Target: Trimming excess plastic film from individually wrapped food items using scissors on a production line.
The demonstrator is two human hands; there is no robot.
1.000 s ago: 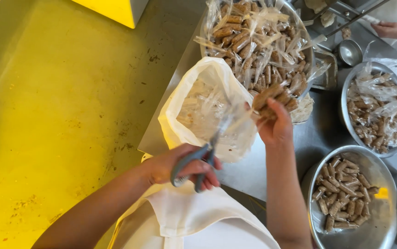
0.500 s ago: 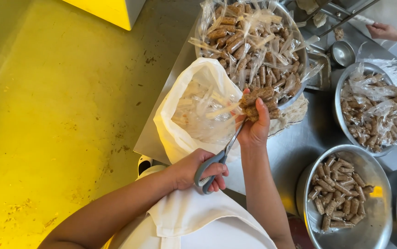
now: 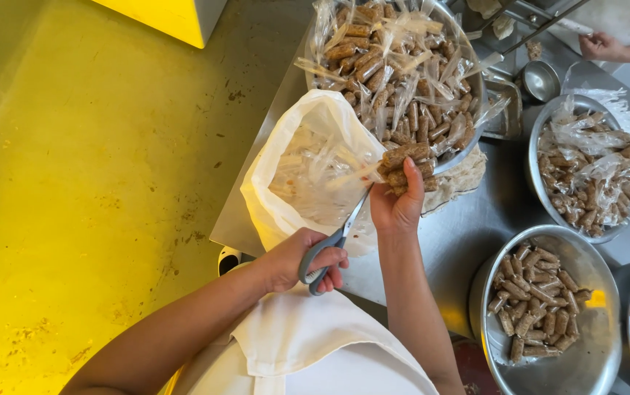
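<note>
From the head view, looking down: the left hand [image 3: 296,260] has its fingers closed through the grey handles of a pair of scissors [image 3: 333,245], whose blades reach up toward the right hand [image 3: 397,205]. The right hand's fingers are closed around a small wrapped bundle of brown sticks [image 3: 406,164], held just over the rim of a white bag [image 3: 285,175] that hangs open at the near edge of the steel table [image 3: 468,234]. The bag holds clear scraps of wrapper. The scissor tips lie at the loose end of wrapper that trails from the bundle toward the bag.

The bundle looks light; the sticks seem stiff and likely brittle, and the clear film is thin and slippery, so a firm hold around the sticks themselves, leaving the film end free, looks right.

Behind the bundle stands a big bowl [image 3: 468,73] heaped with more wrapped sticks. To the right a second bowl [image 3: 541,190] holds sticks mixed with torn film, and a nearer bowl [image 3: 593,271] holds bare sticks. At the top right edge another person's hand [image 3: 601,45] rests near a small metal cup [image 3: 539,79]. The floor [image 3: 95,190] to the left is yellow.
</note>
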